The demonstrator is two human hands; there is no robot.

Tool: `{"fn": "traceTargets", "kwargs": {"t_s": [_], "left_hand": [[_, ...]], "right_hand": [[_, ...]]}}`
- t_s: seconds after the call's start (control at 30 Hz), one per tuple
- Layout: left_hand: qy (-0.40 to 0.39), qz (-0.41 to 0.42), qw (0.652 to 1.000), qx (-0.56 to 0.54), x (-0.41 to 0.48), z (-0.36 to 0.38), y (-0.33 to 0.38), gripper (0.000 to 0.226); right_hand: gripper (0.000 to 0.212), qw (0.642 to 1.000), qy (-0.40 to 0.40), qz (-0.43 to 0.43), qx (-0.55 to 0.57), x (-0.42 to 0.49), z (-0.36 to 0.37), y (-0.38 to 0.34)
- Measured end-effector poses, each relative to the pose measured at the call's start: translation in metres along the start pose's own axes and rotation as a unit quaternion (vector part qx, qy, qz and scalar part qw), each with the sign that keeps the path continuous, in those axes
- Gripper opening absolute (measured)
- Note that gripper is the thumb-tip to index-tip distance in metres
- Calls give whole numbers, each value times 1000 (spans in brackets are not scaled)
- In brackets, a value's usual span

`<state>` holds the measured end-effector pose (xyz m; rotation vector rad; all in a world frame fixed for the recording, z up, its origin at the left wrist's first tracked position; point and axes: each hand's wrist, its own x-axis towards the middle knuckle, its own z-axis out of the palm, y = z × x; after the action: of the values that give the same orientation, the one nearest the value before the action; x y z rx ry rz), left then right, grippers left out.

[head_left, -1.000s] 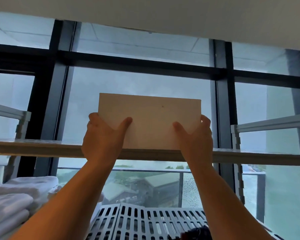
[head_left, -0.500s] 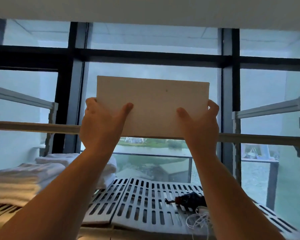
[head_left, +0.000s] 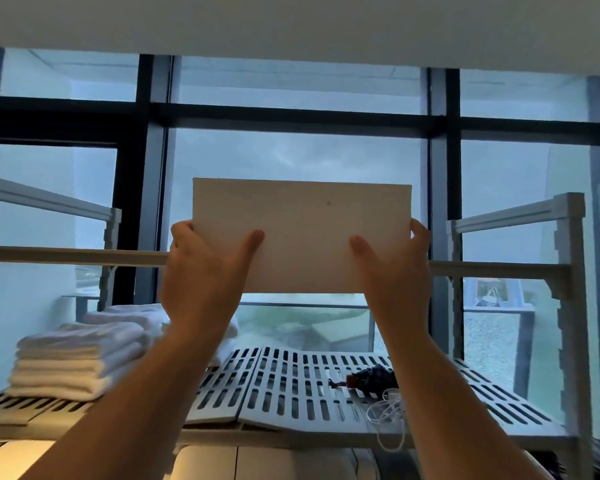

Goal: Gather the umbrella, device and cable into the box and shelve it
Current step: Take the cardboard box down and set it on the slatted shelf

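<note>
Box [head_left: 302, 233]: held up in the air before the window, its near face toward me. My left hand [head_left: 201, 275] and right hand [head_left: 395, 271] each grip a lower side of the box, thumb pressed on the near face and fingers wrapped round the edge.

Change noted: a second ago the bottom of the box sat behind the upper rail [head_left: 73, 255]. It now hangs in front of the rail, with its lower edge below it. I judge the box is coming down off the top level, not going up.

Below the box, toward its right side, the umbrella [head_left: 371, 377] and the white cable [head_left: 388, 414] lie on the slatted shelf [head_left: 291, 386], not yet gathered. I cannot pick out the device. Folded towels [head_left: 77, 358] are stacked below the box to its left.

Assessment: the task is at an early stage. The box needs setting down near the umbrella before loading, and shelving comes last.
</note>
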<state>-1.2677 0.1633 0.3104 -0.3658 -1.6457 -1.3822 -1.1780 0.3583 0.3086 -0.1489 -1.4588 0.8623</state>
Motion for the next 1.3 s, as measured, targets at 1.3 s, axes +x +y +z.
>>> {"fn": "traceTargets", "kwargs": {"t_s": [1.3], "left_hand": [[-119, -127, 979, 103, -117, 123, -175, 92]], "right_hand": [[79, 974, -96, 194, -73, -100, 29, 233]]}}
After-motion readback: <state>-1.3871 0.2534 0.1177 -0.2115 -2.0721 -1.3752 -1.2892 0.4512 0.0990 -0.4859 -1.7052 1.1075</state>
